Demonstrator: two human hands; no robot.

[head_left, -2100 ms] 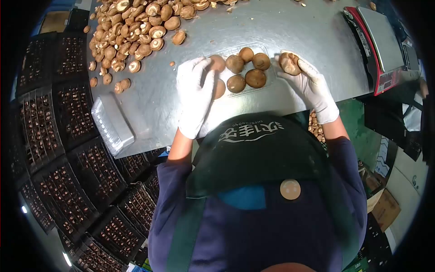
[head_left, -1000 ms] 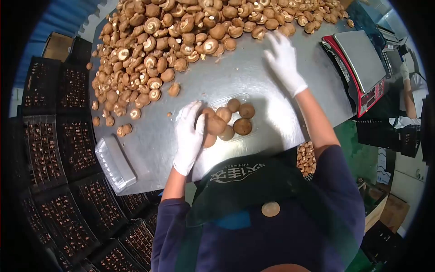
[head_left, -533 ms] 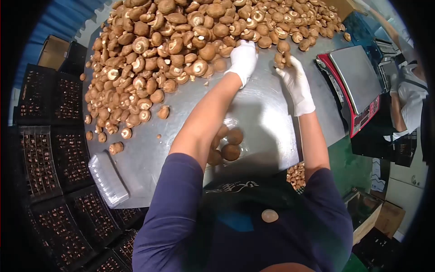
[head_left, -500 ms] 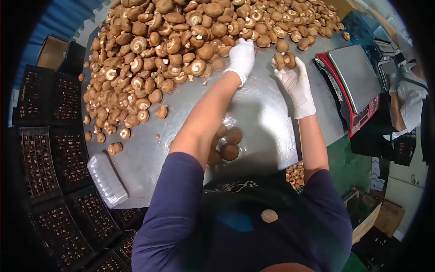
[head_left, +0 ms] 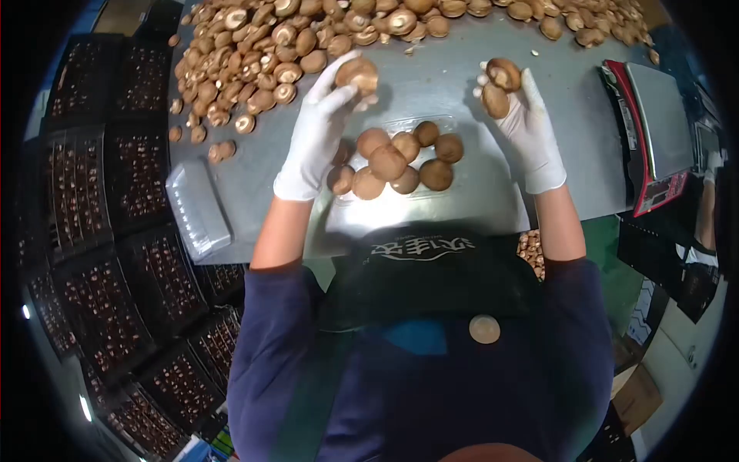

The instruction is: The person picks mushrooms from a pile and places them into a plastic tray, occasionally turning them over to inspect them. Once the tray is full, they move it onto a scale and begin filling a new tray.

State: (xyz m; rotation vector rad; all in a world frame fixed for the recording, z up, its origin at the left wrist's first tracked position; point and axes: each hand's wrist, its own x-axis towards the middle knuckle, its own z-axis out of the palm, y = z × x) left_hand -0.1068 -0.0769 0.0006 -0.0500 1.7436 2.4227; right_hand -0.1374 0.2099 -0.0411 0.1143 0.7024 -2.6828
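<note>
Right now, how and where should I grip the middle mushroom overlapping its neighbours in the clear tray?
The middle mushroom is probably best gripped from above, by opposite sides of its cap: that rounded cap faces up, uncovered, overlapping its neighbours.

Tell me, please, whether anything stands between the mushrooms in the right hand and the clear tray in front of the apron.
Nothing visible stands between the two mushrooms in the right hand and the clear tray; only bare metal tabletop shows there. Other mushrooms do occupy much of the tray itself.
</note>
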